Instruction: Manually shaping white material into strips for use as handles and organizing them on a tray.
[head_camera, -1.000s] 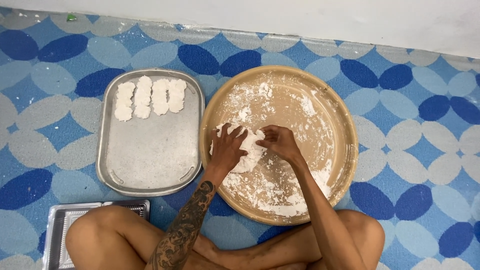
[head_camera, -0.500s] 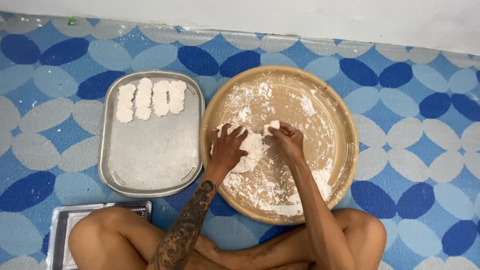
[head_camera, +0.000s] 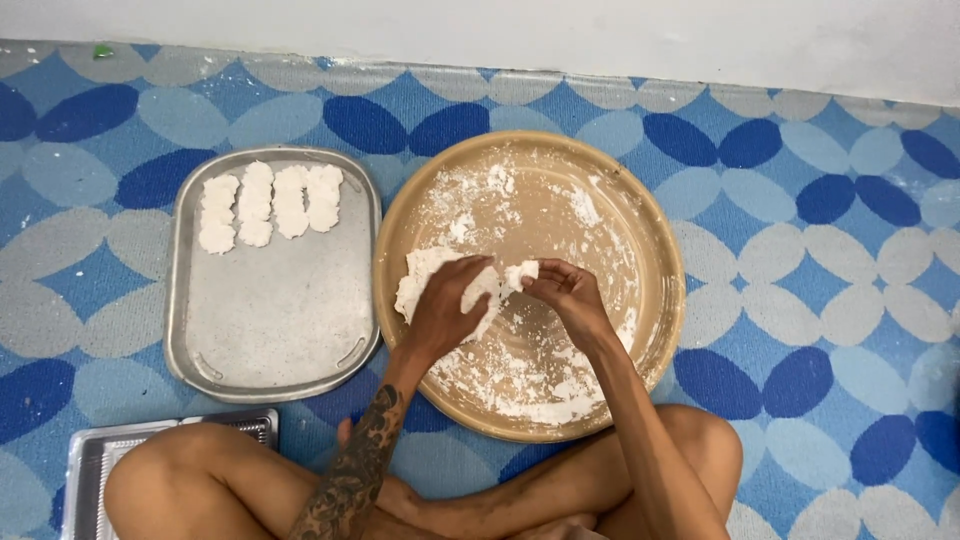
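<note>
The left hand (head_camera: 445, 310) rests with fingers curled over a flat white lump of dough (head_camera: 420, 280) inside the round, flour-dusted tan wooden bowl (head_camera: 640, 230), while the right hand (head_camera: 565, 295) pinches a small white piece of dough (head_camera: 520, 273) torn from it. Just beside the bowl, on the blue patterned floor (head_camera: 800, 200), a rounded metal tray (head_camera: 280, 330) carries four shaped white dough pieces (head_camera: 270, 205)

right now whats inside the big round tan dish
A lump of white dough, loose flour dusted over the dish, and both hands. The left hand covers part of the lump; the right hand pinches a small piece. What lies under the hands cannot be seen.
</note>
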